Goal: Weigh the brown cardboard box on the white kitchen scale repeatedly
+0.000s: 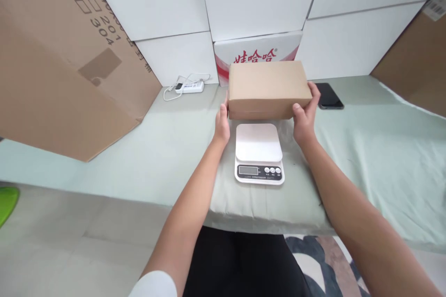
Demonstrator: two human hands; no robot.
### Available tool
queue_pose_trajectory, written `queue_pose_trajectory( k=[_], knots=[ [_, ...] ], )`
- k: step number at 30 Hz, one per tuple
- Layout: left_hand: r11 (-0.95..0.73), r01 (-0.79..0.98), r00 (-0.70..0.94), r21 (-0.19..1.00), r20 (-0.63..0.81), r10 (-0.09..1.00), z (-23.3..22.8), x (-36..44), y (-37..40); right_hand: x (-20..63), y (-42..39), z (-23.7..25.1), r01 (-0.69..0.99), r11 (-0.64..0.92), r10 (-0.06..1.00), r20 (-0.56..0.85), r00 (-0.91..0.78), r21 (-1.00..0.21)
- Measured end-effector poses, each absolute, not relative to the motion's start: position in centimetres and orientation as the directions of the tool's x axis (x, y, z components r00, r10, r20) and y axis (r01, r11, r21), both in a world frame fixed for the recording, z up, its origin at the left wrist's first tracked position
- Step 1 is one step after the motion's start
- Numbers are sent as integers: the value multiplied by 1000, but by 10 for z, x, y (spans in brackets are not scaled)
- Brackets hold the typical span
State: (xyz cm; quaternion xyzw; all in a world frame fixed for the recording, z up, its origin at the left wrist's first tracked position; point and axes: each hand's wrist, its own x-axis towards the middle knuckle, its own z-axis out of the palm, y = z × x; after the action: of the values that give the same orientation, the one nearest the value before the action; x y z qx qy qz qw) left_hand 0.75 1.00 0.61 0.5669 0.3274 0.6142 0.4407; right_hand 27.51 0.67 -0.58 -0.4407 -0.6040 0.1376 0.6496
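Observation:
A plain brown cardboard box (268, 89) is held between both my hands, just behind a white digital kitchen scale (258, 153). My left hand (222, 123) presses its left end, and my right hand (304, 113) grips its right end with the thumb on the front face. Whether the box rests on the pale green cloth (167, 158) or hovers slightly above it, I cannot tell. The scale's platform is bare and its display faces me.
A black phone (329, 96) lies right of the box. A white power strip (190, 86) with a cable sits at the back left. White boxes, one with red lettering (256, 51), line the back. Large brown cartons (59, 65) flank both sides.

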Motion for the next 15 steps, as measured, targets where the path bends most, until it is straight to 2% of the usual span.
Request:
queue_pose_trajectory(
  k=[5, 9, 15],
  knots=[
    [-320, -213, 77, 923, 343, 936, -23, 11, 28, 284, 23, -36, 309, 531, 754, 606, 253, -789],
    [-222, -215, 77, 951, 243, 967, -30, 11, 35, 283, 20, -36, 309, 495, 783, 571, 247, -812],
    [-197, -209, 86, 958, 219, 972, -33, 9, 31, 281, 16, -36, 326, 463, 793, 549, 263, -824]
  ],
)
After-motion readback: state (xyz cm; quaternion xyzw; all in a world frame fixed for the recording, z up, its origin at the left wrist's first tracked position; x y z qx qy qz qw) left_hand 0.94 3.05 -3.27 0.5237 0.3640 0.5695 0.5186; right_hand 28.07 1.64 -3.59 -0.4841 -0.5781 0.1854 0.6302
